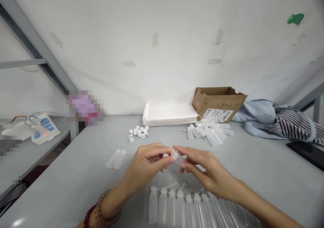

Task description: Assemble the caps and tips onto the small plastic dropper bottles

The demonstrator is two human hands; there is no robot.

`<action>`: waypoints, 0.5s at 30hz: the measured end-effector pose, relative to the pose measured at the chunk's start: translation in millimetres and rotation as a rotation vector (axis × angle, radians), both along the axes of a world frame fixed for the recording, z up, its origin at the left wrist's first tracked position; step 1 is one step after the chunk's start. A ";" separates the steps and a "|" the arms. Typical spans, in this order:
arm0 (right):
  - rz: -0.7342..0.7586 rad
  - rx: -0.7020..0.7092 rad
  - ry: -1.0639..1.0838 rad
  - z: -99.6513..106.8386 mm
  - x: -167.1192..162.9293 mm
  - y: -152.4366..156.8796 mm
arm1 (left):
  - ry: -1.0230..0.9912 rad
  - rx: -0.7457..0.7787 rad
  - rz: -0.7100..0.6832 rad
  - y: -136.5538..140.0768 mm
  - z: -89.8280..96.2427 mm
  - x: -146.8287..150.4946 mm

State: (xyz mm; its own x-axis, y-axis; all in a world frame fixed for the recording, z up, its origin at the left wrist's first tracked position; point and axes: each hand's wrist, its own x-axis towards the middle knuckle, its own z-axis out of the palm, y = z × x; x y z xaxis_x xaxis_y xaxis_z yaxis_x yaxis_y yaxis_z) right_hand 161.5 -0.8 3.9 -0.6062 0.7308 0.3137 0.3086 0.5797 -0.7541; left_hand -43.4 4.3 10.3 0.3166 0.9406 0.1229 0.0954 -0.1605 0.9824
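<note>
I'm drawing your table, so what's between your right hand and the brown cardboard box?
A loose heap of small translucent plastic bottles lies between the right hand and the cardboard box on the grey tabletop, in the head view.

Brown cardboard box (215,104), opened at the top and marked with a white label (219,115), white packets (169,113) stacked beside it, pale blue bag (258,111) and striped cloth (291,123) heaped at the right, dark flat object (306,155) laid near them, white wall (177,76) dotted with tape scraps (155,39)
</note>
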 end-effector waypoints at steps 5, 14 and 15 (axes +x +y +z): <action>0.005 0.169 -0.079 -2.6 -0.1 1.4 | 0.062 0.098 0.109 -1.1 -4.6 2.0; -0.148 0.562 -0.344 -13.4 -2.0 1.1 | -0.048 -0.012 0.240 -2.1 -2.0 4.6; -0.153 0.579 -0.355 -13.2 -3.4 -0.2 | -0.074 -0.038 0.234 -3.0 -2.9 6.3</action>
